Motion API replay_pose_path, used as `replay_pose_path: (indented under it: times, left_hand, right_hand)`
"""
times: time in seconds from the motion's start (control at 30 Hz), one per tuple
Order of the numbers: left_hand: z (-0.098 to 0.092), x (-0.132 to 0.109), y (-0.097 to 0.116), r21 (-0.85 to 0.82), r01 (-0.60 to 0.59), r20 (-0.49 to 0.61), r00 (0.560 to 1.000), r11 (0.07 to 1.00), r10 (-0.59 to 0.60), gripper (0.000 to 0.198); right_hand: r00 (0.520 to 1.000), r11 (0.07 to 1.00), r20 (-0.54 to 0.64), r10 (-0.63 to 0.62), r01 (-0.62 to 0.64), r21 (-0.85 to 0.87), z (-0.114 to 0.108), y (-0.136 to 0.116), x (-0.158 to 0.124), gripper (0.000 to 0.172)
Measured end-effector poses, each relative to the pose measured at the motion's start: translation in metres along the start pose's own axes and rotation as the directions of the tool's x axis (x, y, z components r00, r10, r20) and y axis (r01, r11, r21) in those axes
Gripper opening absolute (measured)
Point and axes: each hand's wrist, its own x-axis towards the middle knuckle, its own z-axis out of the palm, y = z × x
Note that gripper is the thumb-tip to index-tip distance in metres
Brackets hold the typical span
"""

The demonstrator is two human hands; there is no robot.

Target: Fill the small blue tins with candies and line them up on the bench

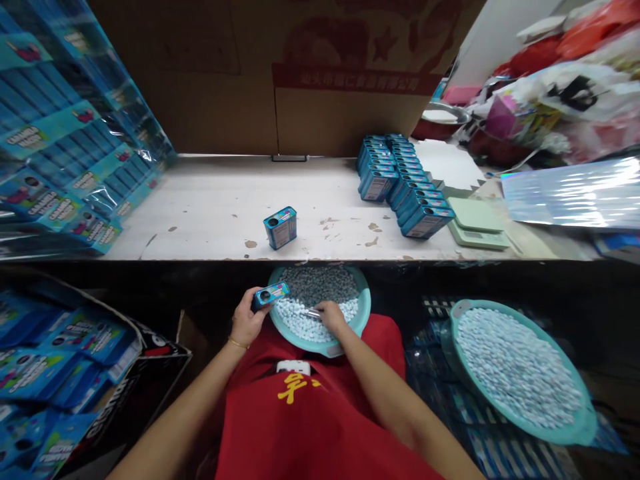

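Note:
My left hand (246, 321) is closed around a small blue candy box (273, 294), held over the left rim of a turquoise basin (365, 313) on my lap. Pale blue and white candies (305, 325) fill the basin, its far half in shadow. Down among them, my right hand (331, 315) grips a small metal scoop (313, 313); its far end is hard to make out. On the white table in front stands one more blue candy box (281, 228), upright, with a dark round spot on its top.
Rows of blue boxes (400, 180) stand at the table's right, beside a pale green scale (477, 223). Wrapped packs (60, 133) are stacked at left. A carton of flat blue boxes (65, 353) sits lower left; a second candy basin (520, 367) lower right. A large cardboard box (200, 87) blocks the back.

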Motion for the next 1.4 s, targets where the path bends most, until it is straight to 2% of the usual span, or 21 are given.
replay_pose_path:
  times: [0.07, 0.17, 0.27, 0.37, 0.5, 0.6, 0.67, 0.77, 0.93, 1.03, 1.17, 1.33, 1.4]
  left_hand:
    - [-0.001, 0.0, 0.0, -0.004, 0.026, -0.01, 1.0, 1.0, -0.026, 0.037]
    - [0.003, 0.001, 0.002, -0.007, 0.025, -0.006, 1.0, 1.0, -0.025, 0.037]
    - [0.012, 0.001, 0.007, -0.005, 0.002, 0.037, 0.999, 1.0, -0.002, 0.036]
    - [0.022, 0.0, 0.014, 0.004, -0.018, 0.075, 0.997, 1.0, 0.018, 0.036]
    - [0.03, -0.001, 0.022, 0.015, -0.062, 0.084, 0.995, 0.998, 0.06, 0.036]
    - [0.028, -0.003, 0.023, 0.003, -0.088, 0.071, 0.994, 0.996, 0.087, 0.036]
    - [0.023, -0.005, 0.023, -0.018, -0.096, 0.052, 0.994, 0.995, 0.097, 0.034]
    - [0.013, -0.009, 0.022, -0.079, -0.135, 0.006, 0.991, 0.988, 0.136, 0.029]
    - [-0.001, -0.002, 0.032, -0.184, -0.179, -0.061, 0.984, 0.967, 0.17, 0.028]
    - [-0.004, 0.025, 0.048, -0.213, -0.203, -0.098, 0.978, 0.956, 0.186, 0.035]
    - [-0.002, 0.073, 0.063, -0.209, -0.242, -0.175, 0.962, 0.948, 0.207, 0.048]
    - [0.011, 0.112, 0.064, -0.283, -0.133, -0.138, 0.986, 0.95, 0.097, 0.079]
    - [0.021, 0.123, 0.066, -0.334, -0.141, -0.122, 0.987, 0.932, 0.105, 0.087]
  right_hand:
    - [1.0, 0.998, -0.001, -0.026, 0.026, 0.051, -0.014, 0.007, -0.008, 0.03]
    - [0.994, 0.978, -0.053, -0.098, 0.106, 0.179, -0.051, 0.014, -0.029, 0.03]
    - [0.971, 0.951, -0.141, -0.193, 0.221, 0.217, -0.093, 0.002, -0.053, 0.03]
    - [0.956, 0.969, -0.161, -0.245, 0.245, -0.02, -0.123, -0.03, -0.069, 0.032]
    - [0.963, 0.9, -0.116, -0.244, 0.181, -0.396, -0.137, -0.083, -0.08, 0.031]
    - [0.944, 0.829, -0.099, -0.313, 0.221, -0.514, -0.14, -0.108, -0.087, 0.028]
    - [0.939, 0.812, -0.091, -0.332, 0.236, -0.534, -0.145, -0.111, -0.092, 0.026]
    - [0.946, 0.849, -0.132, -0.295, 0.195, -0.491, -0.154, -0.091, -0.098, 0.028]
    - [0.969, 0.948, -0.195, -0.151, 0.086, -0.308, -0.149, -0.029, -0.098, 0.034]
    - [0.973, 0.985, -0.202, -0.115, 0.086, -0.148, -0.133, -0.002, -0.096, 0.033]
    - [0.962, 0.991, -0.245, -0.122, 0.131, 0.02, -0.113, 0.012, -0.092, 0.034]
    - [0.957, 0.967, -0.237, -0.166, 0.205, 0.149, -0.095, 0.019, -0.089, 0.033]
    - [0.959, 0.951, -0.22, -0.181, 0.228, 0.209, -0.086, 0.024, -0.09, 0.032]
